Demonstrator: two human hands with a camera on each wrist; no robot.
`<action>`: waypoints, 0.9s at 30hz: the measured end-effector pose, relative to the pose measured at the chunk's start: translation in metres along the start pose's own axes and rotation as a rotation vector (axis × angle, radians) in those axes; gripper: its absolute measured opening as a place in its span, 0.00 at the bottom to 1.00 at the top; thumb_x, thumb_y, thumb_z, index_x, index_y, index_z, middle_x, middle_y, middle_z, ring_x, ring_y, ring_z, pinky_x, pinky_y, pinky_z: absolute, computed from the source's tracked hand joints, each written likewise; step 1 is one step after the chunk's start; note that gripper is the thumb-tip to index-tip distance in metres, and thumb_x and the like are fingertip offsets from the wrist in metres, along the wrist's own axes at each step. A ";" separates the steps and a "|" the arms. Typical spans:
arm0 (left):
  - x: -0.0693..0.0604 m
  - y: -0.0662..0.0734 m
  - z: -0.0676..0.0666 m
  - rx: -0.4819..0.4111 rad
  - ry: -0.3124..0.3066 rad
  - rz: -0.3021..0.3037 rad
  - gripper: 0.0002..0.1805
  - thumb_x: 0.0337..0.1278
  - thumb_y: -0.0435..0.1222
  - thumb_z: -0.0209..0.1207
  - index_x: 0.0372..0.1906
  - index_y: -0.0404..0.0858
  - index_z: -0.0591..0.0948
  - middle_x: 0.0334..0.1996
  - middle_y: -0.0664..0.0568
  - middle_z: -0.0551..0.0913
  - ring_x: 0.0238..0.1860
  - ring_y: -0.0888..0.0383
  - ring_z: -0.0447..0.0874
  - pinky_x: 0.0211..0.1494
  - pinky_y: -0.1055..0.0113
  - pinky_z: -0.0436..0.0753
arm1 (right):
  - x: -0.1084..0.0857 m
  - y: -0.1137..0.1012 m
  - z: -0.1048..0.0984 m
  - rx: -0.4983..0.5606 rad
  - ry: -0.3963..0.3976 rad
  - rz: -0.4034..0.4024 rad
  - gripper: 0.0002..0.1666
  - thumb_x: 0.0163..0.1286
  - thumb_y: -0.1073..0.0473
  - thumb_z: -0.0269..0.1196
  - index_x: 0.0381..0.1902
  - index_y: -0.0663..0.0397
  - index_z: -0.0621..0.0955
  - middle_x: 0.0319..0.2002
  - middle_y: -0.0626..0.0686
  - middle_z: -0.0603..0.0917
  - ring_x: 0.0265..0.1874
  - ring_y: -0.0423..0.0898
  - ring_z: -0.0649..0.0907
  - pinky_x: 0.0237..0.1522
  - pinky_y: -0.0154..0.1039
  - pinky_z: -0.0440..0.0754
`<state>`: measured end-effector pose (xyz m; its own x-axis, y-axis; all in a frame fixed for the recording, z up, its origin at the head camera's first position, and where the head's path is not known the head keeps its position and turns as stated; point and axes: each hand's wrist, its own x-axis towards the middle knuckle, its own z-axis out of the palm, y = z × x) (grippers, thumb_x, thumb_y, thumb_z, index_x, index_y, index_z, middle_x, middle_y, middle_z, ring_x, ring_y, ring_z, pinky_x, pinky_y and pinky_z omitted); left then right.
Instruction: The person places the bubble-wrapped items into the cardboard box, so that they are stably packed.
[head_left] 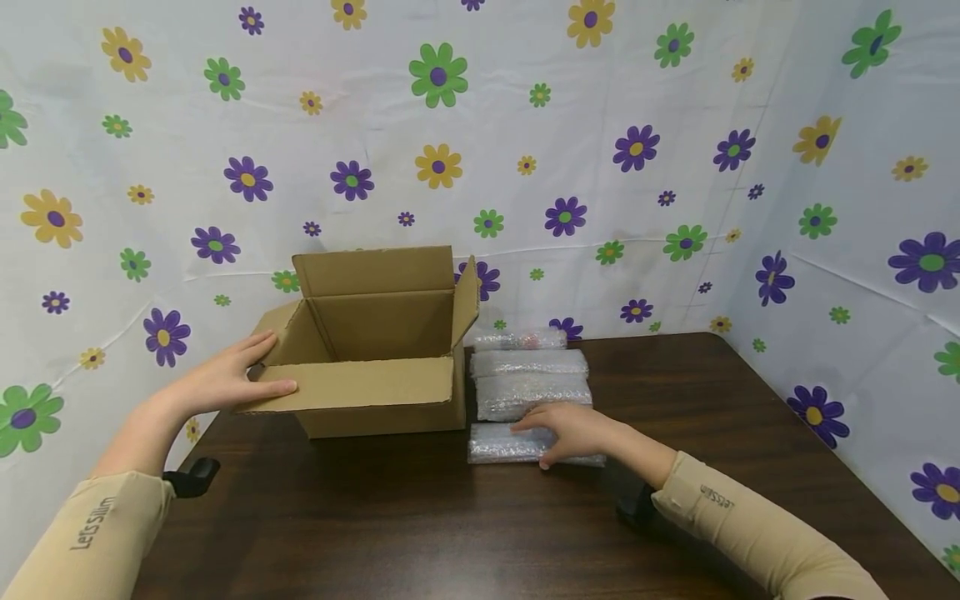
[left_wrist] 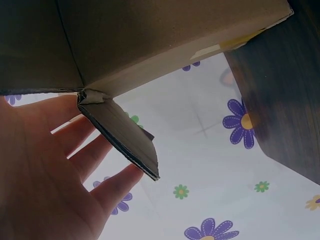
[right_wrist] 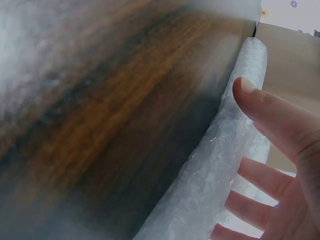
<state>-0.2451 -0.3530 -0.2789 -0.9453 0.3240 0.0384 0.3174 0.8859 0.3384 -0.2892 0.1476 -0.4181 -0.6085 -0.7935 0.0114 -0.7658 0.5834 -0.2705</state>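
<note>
Tan fabric sleeves with black lettering are covering both forearms, the left sleeve (head_left: 93, 533) running up toward the cardboard box (head_left: 390, 419) from its near left, the right sleeve (head_left: 757, 525) slanting in from its near right. Beneath the box, a dark wood-grain table (head_left: 360, 517) is spreading out, glossy and streaked. Right of the box's near edge, a long, flattish bubble-wrapped packet (head_left: 495, 446) is lying, its clear plastic crinkled and shiny. The right hand (head_left: 573, 429) is reaching across it palm down, thumb along the near side, fingers apart and touching the wrap without clamping. The box itself is standing upright, brown corrugated board with flaps splayed. At its near left corner the left hand (head_left: 240, 375) is resting, thumb lying on the near flap (head_left: 375, 385), fingers spread against the left flap (head_left: 279, 321), not closed tightly. Right of the box, farther back, more bubble-wrapped packets (head_left: 534, 393) are lying in a row. Behind the box, white flowered cloth (head_left: 495, 92) is hanging, slightly creased.
</note>
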 end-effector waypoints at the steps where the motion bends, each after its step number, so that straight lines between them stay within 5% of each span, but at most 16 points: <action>1: 0.000 0.000 0.000 -0.004 0.000 0.000 0.54 0.56 0.53 0.63 0.73 0.23 0.51 0.71 0.24 0.49 0.69 0.25 0.46 0.62 0.28 0.54 | 0.000 -0.001 -0.001 -0.002 -0.005 -0.002 0.38 0.53 0.51 0.75 0.63 0.45 0.78 0.60 0.51 0.79 0.60 0.50 0.76 0.60 0.50 0.74; 17: 0.001 -0.001 0.002 -0.003 0.006 0.006 0.54 0.56 0.53 0.63 0.73 0.23 0.51 0.71 0.24 0.49 0.69 0.24 0.46 0.61 0.28 0.54 | -0.003 -0.003 -0.011 0.080 -0.080 0.033 0.37 0.53 0.57 0.75 0.63 0.43 0.79 0.58 0.46 0.80 0.58 0.45 0.77 0.58 0.46 0.76; 27: 0.002 -0.002 0.001 0.003 0.011 0.018 0.53 0.56 0.52 0.64 0.72 0.22 0.52 0.70 0.23 0.49 0.67 0.23 0.48 0.61 0.27 0.55 | -0.012 -0.007 -0.039 0.155 -0.087 0.059 0.35 0.55 0.58 0.74 0.63 0.42 0.78 0.60 0.45 0.79 0.57 0.43 0.76 0.57 0.47 0.76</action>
<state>-0.2475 -0.3538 -0.2800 -0.9403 0.3358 0.0546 0.3341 0.8809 0.3352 -0.2843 0.1602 -0.3787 -0.6263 -0.7743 -0.0903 -0.6838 0.6013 -0.4132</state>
